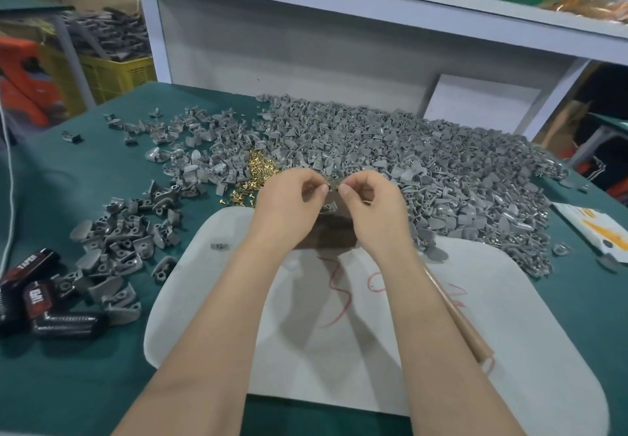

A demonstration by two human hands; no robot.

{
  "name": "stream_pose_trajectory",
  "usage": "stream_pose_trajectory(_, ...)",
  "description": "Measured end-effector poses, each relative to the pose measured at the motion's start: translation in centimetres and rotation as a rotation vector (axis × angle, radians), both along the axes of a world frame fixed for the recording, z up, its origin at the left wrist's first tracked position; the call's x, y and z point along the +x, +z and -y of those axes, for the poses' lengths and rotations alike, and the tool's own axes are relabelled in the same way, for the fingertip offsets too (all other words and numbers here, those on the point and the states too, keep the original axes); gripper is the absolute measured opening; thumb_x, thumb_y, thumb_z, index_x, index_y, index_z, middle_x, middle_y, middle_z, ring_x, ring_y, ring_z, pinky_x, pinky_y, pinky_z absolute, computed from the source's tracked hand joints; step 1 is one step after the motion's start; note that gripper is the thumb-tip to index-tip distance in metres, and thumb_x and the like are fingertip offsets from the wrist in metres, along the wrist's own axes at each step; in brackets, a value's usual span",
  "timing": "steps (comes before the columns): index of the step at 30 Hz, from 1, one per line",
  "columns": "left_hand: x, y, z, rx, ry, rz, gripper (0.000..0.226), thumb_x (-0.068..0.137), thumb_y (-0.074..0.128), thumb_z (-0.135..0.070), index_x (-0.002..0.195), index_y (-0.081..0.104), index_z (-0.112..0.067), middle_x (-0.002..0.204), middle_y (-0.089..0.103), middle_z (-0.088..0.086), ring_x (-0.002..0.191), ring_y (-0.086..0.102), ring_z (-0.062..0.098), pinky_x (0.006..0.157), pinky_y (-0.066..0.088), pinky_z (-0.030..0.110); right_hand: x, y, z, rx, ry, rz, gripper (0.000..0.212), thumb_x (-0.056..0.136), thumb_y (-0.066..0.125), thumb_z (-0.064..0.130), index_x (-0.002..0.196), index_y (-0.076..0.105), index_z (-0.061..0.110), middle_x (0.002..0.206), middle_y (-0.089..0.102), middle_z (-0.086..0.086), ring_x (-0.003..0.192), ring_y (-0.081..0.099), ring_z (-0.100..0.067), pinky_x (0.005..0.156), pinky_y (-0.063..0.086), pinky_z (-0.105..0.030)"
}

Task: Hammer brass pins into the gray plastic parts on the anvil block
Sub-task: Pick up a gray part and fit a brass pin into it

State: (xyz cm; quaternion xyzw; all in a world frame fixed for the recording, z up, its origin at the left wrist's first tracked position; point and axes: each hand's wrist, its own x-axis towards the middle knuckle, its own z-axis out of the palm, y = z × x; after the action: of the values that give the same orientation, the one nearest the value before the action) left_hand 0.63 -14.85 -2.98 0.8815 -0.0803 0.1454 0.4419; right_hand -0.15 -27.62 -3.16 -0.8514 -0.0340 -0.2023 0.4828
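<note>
On the green table (51, 197), my left hand (289, 197) and right hand (373, 202) pinch one small gray plastic part (334, 184) mid-frame, headed, I think, for the dark block (326, 231).

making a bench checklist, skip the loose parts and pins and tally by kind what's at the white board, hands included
left hand and right hand: 2
small gray plastic part pinched in their fingers: 1
dark brown anvil block: 1
light wooden handle: 1
white plastic board: 1
total: 6
</note>
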Motion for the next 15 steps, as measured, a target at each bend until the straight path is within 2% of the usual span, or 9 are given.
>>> stream_pose_trajectory(2,0.11,-0.17,-0.37,0.045,0.011,-0.057,0.010,0.088,0.065,-0.025,0.096,0.068,-0.022,0.091,0.066,-0.008,0.094,0.063,0.016,0.093,0.047,0.035,-0.05,-0.12,0.05,-0.171,-0.017,-0.002,0.012,0.089,0.059,0.008,0.084,0.060,0.018,0.091,0.057,-0.003,0.081,0.055,-0.017,0.085,0.046,-0.033)
stream_pose_trajectory(6,-0.04,-0.37,-0.35,0.157,0.005,-0.120,0.010,0.084,0.069,-0.026,0.094,0.067,-0.023,0.095,0.070,-0.006,0.099,0.063,0.019,0.093,0.047,0.040,-0.07,-0.48,-0.19,-0.430,0.007,-0.072,0.009,0.091,0.055,0.010,0.096,0.062,0.008,0.104,0.048,-0.008,0.097,0.054,-0.028,0.092,0.041,-0.041)
stream_pose_trajectory(10,-0.04,-0.51,-0.07,0.186,0.002,-0.118,0.006,0.086,0.064,-0.018,0.089,0.066,-0.022,0.092,0.068,-0.003,0.098,0.060,0.025,0.091,0.047,0.041,-0.03,-0.37,-0.48,-0.517,-0.021,-0.091,0.012,0.092,0.052,0.013,0.098,0.061,0.008,0.108,0.048,-0.011,0.100,0.051,-0.031,0.091,0.041,-0.042)
stream_pose_trajectory(15,0.00,-0.54,0.00,0.197,0.009,-0.110,0.007,0.086,0.063,-0.018,0.090,0.067,-0.021,0.093,0.068,-0.002,0.099,0.060,0.025,0.090,0.047,0.041,0.28,-0.51,-0.77,-0.575,-0.032,-0.081,0.013,0.092,0.052,0.015,0.099,0.061,0.008,0.107,0.051,-0.012,0.101,0.050,-0.031,0.090,0.039,-0.040)
